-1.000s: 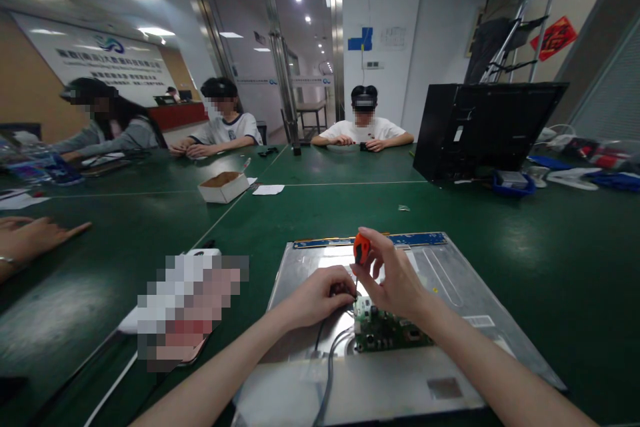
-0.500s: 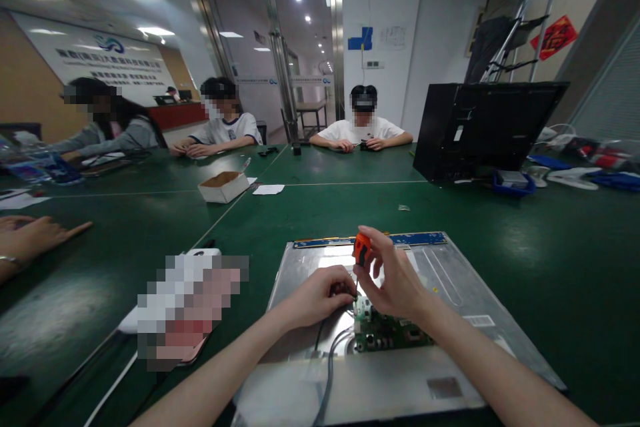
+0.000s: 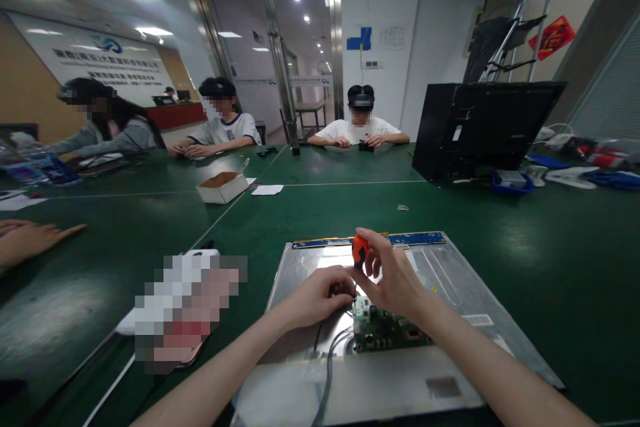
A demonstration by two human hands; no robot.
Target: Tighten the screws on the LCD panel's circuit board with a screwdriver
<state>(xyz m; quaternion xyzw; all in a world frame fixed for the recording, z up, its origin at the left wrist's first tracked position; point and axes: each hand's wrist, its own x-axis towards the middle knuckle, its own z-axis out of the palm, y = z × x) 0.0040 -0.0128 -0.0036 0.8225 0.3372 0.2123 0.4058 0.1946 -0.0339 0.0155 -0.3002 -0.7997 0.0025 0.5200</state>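
Note:
A screwdriver (image 3: 359,251) with an orange and black handle stands upright in my right hand (image 3: 395,277), whose fingers close round the handle. Its thin shaft points down at the upper left corner of a green circuit board (image 3: 383,330). My left hand (image 3: 323,293) is closed in a pinch beside the shaft's tip; what its fingertips hold is hidden. The board lies on a flat silver metal panel (image 3: 465,287) with a blue strip (image 3: 417,239) along its far edge. A grey cable (image 3: 329,373) runs from the board's left side toward me.
On the left, a white phone (image 3: 205,255) and a pinkish one lie with cables. Farther off are an open white box (image 3: 223,188) and a black monitor (image 3: 485,130). Another person's hand (image 3: 40,240) rests at the left; several people sit around the green table (image 3: 320,203).
My right fingers have shifted slightly around the screwdriver handle. My left hand and the board keep their places, and the view has moved very slightly.

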